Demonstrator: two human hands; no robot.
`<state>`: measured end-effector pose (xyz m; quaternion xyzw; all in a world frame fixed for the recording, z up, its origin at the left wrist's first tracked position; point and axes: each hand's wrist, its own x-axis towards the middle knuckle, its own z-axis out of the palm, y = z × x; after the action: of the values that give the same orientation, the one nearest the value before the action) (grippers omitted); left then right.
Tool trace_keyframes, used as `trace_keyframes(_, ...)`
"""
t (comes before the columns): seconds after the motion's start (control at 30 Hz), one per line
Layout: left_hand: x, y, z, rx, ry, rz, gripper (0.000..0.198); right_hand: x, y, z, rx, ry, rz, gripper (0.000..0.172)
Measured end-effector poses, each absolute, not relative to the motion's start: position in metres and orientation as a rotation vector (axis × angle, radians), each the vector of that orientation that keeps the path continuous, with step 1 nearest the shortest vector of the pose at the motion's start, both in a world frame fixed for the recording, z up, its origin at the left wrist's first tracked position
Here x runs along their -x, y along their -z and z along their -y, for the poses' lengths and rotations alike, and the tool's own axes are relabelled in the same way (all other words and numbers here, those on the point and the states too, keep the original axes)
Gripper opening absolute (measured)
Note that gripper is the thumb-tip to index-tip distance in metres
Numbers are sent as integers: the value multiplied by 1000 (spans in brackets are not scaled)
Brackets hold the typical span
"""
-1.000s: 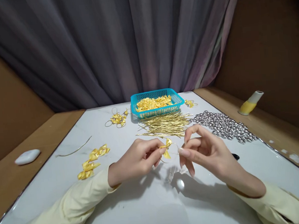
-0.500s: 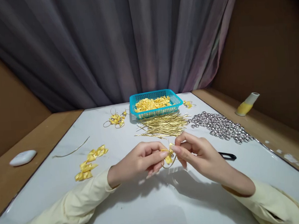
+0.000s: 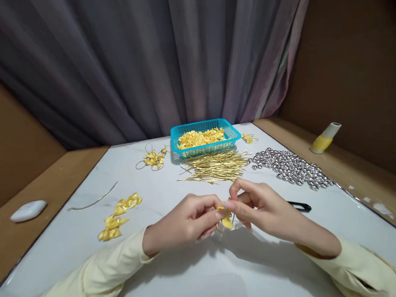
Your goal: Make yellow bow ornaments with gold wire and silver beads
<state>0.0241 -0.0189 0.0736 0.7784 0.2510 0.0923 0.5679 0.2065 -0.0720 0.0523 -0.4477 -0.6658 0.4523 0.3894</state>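
Observation:
Between my hands, low over the white table, is a yellow ribbon bow (image 3: pixel 227 221) with a gold cord looped below it. My left hand (image 3: pixel 192 219) pinches the bow's left side between thumb and fingers. From the other side, my right hand (image 3: pixel 261 207) presses thumb and index finger together at the bow's upper right, where the cord stands up. Fingers hide much of the bow and the silver bell or bead on it. Several loose yellow bows (image 3: pixel 116 220) lie left of my left hand, and a single gold cord (image 3: pixel 95 202) rests beyond them.
A blue basket (image 3: pixel 233 141) of yellow bows stands at the back, with gold cords (image 3: pixel 216 167) piled before it. Silver beads (image 3: pixel 289 167) spread at right. Finished-looking bow pieces (image 3: pixel 154 159) lie back left. A black tool (image 3: pixel 300 206), yellow-wrapped holder (image 3: pixel 324 139) and white mouse-shaped object (image 3: pixel 28 211) are around.
My fingers have closed in over the bow, hiding more of it. The bow sits slightly lower, and its cord loop has become smaller. Other things stay put, apart from a slight camera shift.

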Motion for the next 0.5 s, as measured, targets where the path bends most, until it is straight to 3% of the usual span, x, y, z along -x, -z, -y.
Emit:
trace_keyframes(0.13,-27,-73,22,-1896,-219,-628,27,-205,-50,71,1189,-1064,1878,29)
trace_keyframes(0.5,-24,-71,23,-1648,-208,-548,23,-207,-50,69,979,-1492,1589,31)
